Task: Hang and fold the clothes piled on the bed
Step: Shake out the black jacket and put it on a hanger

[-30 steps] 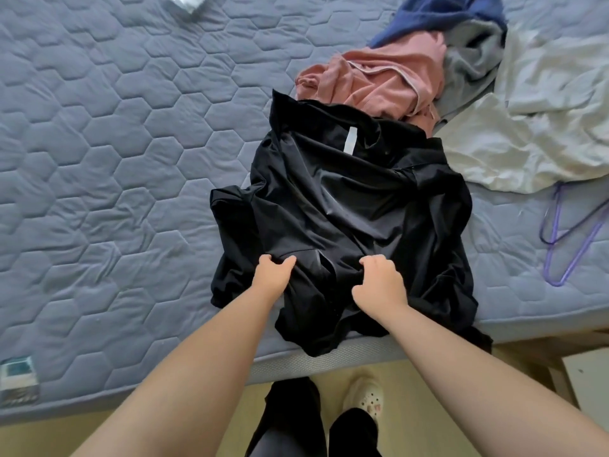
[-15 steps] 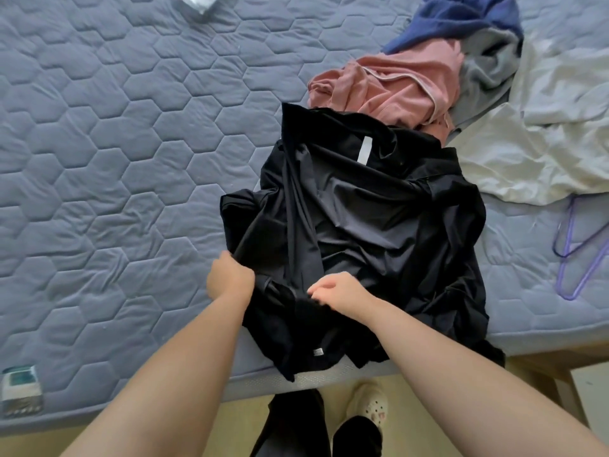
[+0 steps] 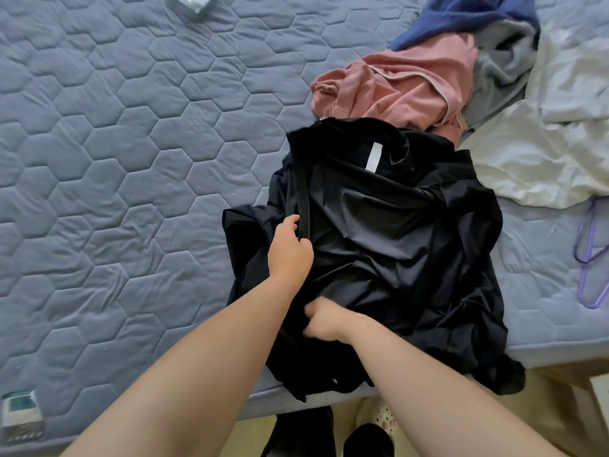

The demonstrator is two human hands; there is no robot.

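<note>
A black shiny garment (image 3: 389, 232) lies crumpled on the grey quilted bed (image 3: 115, 166), with a white label near its collar; its lower part hangs over the bed's near edge. My left hand (image 3: 290, 249) grips a dark seam or strap along the garment's left side. My right hand (image 3: 324, 318), blurred, has its fingers curled into the black fabric lower down. Behind the garment sits a pile: a pink garment (image 3: 402, 87), a blue one (image 3: 468, 14), a grey one (image 3: 504, 64) and a white one (image 3: 540, 150).
A purple wire hanger (image 3: 593, 258) lies on the bed at the right. A small teal and white packet (image 3: 21, 413) sits at the near left corner. A white item (image 3: 194, 0) shows at the top edge. My feet stand on the tan floor below.
My left hand has moved up and right along the garment's left edge onto the seam. My right hand has slid left and lower in the fabric. The garment's left side has shifted.
</note>
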